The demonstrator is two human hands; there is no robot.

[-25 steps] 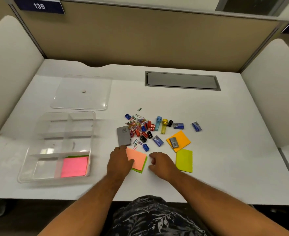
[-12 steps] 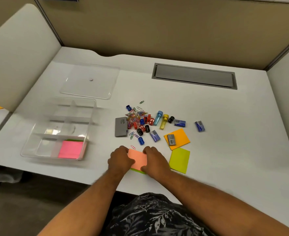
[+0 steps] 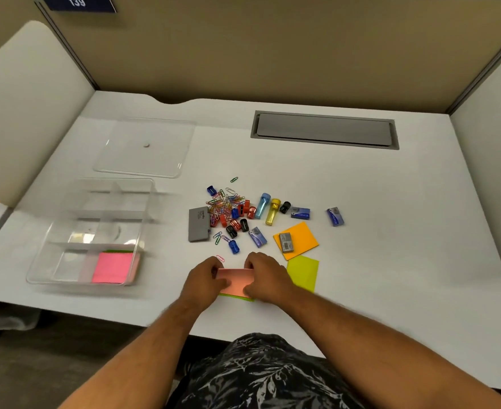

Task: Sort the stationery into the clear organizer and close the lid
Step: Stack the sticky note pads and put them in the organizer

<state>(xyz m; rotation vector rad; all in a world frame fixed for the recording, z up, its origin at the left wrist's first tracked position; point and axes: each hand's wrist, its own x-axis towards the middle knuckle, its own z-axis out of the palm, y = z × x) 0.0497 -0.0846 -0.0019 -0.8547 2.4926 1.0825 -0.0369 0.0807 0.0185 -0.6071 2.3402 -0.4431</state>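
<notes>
A salmon sticky-note pad (image 3: 237,281) lies near the desk's front edge on top of a green pad (image 3: 237,297). My left hand (image 3: 206,280) grips its left side and my right hand (image 3: 265,276) grips its right side. The clear organizer (image 3: 51,255) stands open at the left, with a pink pad (image 3: 113,267) over a green one in its near right compartment. Its clear lid (image 3: 146,149) lies flat behind it. A heap of coloured paper clips (image 3: 224,205), sharpeners and small cases sits mid-desk.
An orange pad (image 3: 300,237) with a grey staple box (image 3: 286,242) on it and a yellow-green pad (image 3: 303,273) lie right of my hands. A grey case (image 3: 198,224) lies left of the clips. A grey cable hatch (image 3: 324,129) is at the back; white dividers flank the desk.
My right hand has moved left onto the salmon pad, so both hands now hold it from either side. The camera view has shifted.
</notes>
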